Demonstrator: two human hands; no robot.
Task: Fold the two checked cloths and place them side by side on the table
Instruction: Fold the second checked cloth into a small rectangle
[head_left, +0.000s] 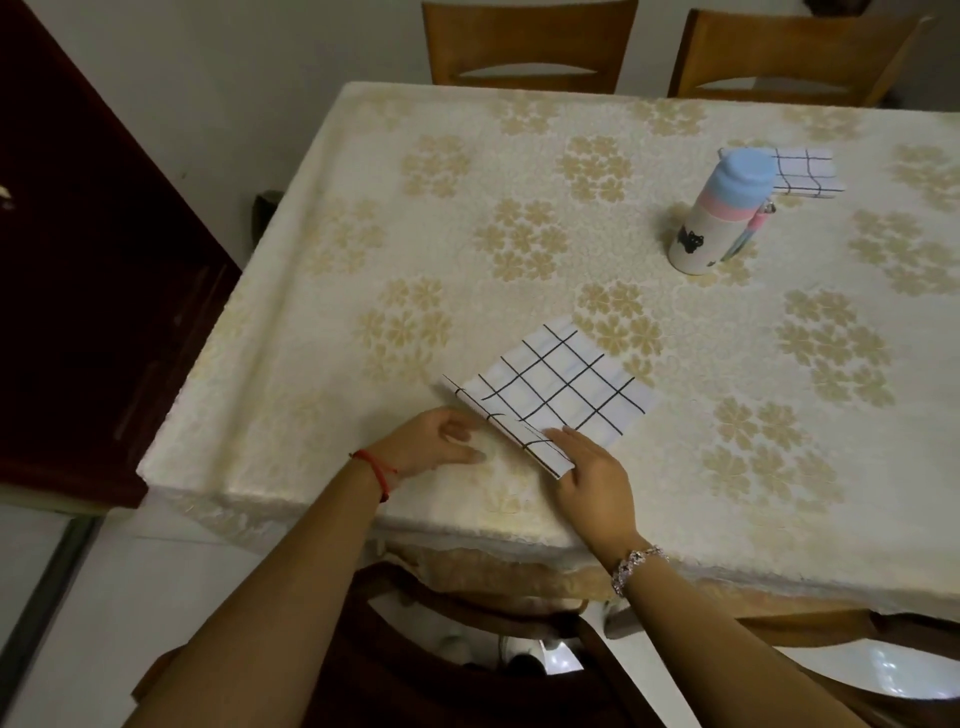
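Note:
A white cloth with black checks (558, 387) lies folded into a square near the table's front edge, turned at an angle. My right hand (592, 475) rests flat on its near corner, fingers together, pressing it down. My left hand (436, 441) hovers just left of the cloth's folded edge, fingers loosely curled and apart, holding nothing. A second checked cloth (808, 171) lies folded at the far right of the table, partly hidden behind a bottle.
A pastel bottle with a blue cap (719, 210) stands in front of the far cloth. The table (311, 322) wears a cream flowered cover. Two wooden chairs (530, 41) stand at the far side, another chair is below me, a dark cabinet (88, 260) at left.

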